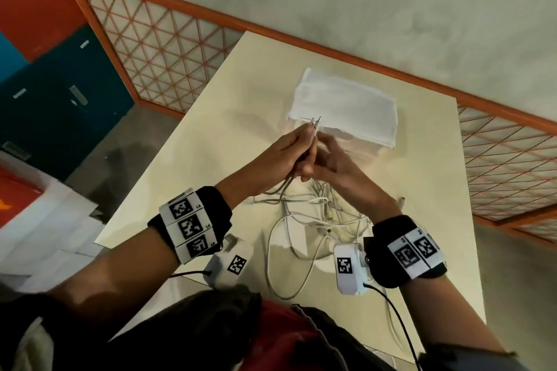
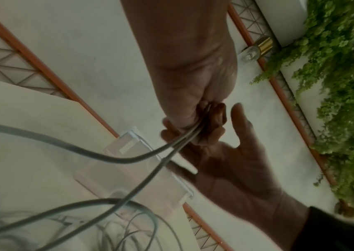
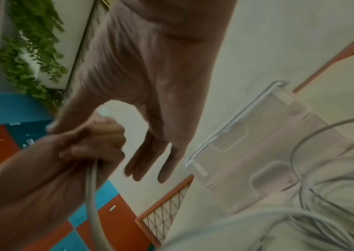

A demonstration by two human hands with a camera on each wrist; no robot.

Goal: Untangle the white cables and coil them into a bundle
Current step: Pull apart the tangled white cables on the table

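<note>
A loose tangle of white cables [image 1: 316,220] lies on the cream table [image 1: 211,135] between my wrists. My left hand [image 1: 289,150] is raised above it and grips two cable strands in a fist, their metal plug ends [image 1: 316,123] sticking up past the fingers. The left wrist view shows the same two strands [image 2: 184,141] running out of that fist [image 2: 193,101] down to the pile. My right hand [image 1: 334,159] sits right beside the left one with straight, spread fingers [image 3: 163,152] and holds nothing. In the right wrist view the left fist [image 3: 94,141] shows one cable tip [image 3: 105,111] on top.
A clear plastic box with a white lid [image 1: 343,108] stands on the table just beyond the hands. The table's left edge drops to the floor beside blue cabinets [image 1: 60,93]. An orange-framed lattice rail [image 1: 168,48] runs behind, and green plants [image 2: 343,101] hang on the wall.
</note>
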